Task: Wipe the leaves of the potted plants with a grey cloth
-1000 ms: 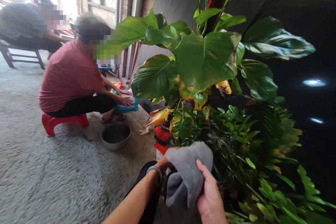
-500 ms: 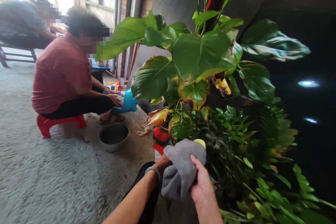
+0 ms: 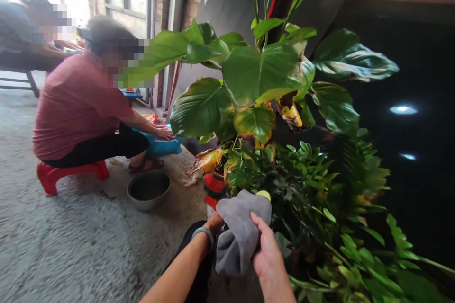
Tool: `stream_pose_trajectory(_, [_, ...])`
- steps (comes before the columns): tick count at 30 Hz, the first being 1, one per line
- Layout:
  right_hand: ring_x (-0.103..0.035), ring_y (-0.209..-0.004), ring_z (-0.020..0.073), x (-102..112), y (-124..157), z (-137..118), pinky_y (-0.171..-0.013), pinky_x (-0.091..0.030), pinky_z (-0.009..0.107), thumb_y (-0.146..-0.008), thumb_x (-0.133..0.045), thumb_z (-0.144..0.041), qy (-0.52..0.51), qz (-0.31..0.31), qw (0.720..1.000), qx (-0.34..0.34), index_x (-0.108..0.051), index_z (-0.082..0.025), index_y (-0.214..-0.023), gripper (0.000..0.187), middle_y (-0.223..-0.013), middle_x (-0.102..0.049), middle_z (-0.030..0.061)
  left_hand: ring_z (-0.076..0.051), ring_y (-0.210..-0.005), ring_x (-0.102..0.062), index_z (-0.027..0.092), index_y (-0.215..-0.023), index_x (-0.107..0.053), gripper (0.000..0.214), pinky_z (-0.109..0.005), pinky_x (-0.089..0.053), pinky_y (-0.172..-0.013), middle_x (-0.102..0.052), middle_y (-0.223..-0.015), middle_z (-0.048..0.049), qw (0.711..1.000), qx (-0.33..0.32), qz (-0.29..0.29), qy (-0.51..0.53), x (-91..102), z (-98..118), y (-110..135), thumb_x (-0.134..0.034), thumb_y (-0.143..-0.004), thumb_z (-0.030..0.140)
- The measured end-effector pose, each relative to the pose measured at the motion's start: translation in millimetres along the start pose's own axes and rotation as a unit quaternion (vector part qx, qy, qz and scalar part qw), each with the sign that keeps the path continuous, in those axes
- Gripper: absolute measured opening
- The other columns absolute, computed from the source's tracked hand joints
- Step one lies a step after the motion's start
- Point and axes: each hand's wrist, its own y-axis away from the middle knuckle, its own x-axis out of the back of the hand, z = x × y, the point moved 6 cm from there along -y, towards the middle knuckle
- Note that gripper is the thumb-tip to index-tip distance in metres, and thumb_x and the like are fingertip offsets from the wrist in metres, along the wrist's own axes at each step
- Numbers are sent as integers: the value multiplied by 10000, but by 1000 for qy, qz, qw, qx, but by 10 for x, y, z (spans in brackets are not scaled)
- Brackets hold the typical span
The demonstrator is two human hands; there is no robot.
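Rough concrete floor point(image 3: 88, 246) stretched left of leafy plants point(image 3: 261, 73), a gray basin point(image 3: 149, 202) resting on it. Bunched gray cloth point(image 3: 239, 229) hung near the plants, right hand point(image 3: 267, 252) clamped on its right side; left hand point(image 3: 215, 222) sat half-hidden behind it, hold unclear.

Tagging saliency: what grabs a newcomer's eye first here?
Big green leaves dominate the upper middle. Below, at bottom centre, the right hand holds a gray cloth, with the left hand partly hidden behind it. At left, a person sits low on a red stool.
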Motion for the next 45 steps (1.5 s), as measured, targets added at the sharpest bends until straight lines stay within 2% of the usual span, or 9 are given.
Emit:
stream_pose_trajectory(6, [-681, -730, 230, 28, -58, -410, -730, -557, 373, -450, -804, -317, -15, 6, 993, 117, -668, -198, -827, 418, -758, -734, 10, -176, -687, -606, 125, -848, -748, 251, -257, -475, -692, -677, -646, -26, 998, -20, -53, 24, -102, -89, -63, -632, -631, 175])
stream_pose_trajectory(10, [-681, -720, 264, 288, -162, -101, -675, -561, 390, -424, -805, -298, 8, 46, 994, 100, -666, -200, -741, 360, -678, -719, 20, -154, -626, -558, 128, -917, -732, 374, -264, -433, -620, -670, -677, -19, 1000, 7, -23, -5, -30, -226, -168, -695, -573, 271])
stream_pose_trajectory(15, [-685, -738, 299, 524, -37, 199, -677, -561, 421, -416, -808, -338, 28, 66, 996, 55, -664, -187, -723, 371, -659, -715, 49, -200, -759, -599, 131, -919, -734, 390, -304, -454, -740, -694, -733, -42, 999, -15, -36, 11, -49, -188, -182, -716, -569, 301])
stream_pose_trajectory(18, [-684, -735, 295, 462, 91, -33, -690, -557, 420, -381, -818, -348, 11, 63, 996, 58, -665, -182, -754, 436, -701, -729, 56, -205, -758, -594, 126, -914, -734, 363, -314, -455, -731, -690, -726, -44, 999, -4, -36, 10, -71, -188, -154, -683, -575, 247])
stream_pose_trajectory(22, [-678, -719, 276, 422, 119, -385, -698, -552, 410, -340, -805, -351, -5, 82, 986, 145, -655, -205, -775, 483, -710, -729, 14, -175, -715, -571, 149, -966, -723, 427, -259, -429, -604, -690, -768, -32, 999, 15, -43, -16, -83, -248, -152, -596, -559, 182])
stream_pose_trajectory(30, [-683, -794, 327, 739, 96, 132, -690, -560, 435, -349, -810, -329, 36, 105, 993, 40, -643, -197, -699, 410, -657, -713, 47, -149, -714, -560, 141, -971, -710, 506, -249, -415, -610, -689, -884, -46, 998, 43, -38, 37, -94, -344, -226, -634, -474, 196])
stream_pose_trajectory(32, [-684, -767, 322, 707, 202, 3, -676, -559, 432, -333, -820, -333, 28, 94, 994, 36, -652, -183, -762, 485, -693, -726, 59, -134, -702, -546, 145, -969, -703, 517, -230, -383, -572, -678, -914, -49, 997, 59, -26, 37, -93, -348, -210, -633, -459, 201])
stream_pose_trajectory(38, [-663, -676, 240, 657, 323, -610, -652, -543, 364, -317, -805, -310, -22, 135, 977, 165, -652, -206, -843, 557, -690, -723, -13, -139, -716, -538, 118, -1029, -672, 571, -236, -396, -554, -676, -965, -77, 998, 64, -24, 7, -124, -288, -161, -602, -471, 220])
stream_pose_trajectory(45, [-682, -862, 369, 1038, 63, 92, -684, -568, 466, -365, -830, -290, -32, 88, 994, -60, -662, -164, -762, 449, -737, -733, 105, -148, -782, -565, 139, -1071, -658, 578, -224, -386, -556, -648, -1120, -96, 996, 88, -22, -9, -90, -375, -199, -623, -500, 226])
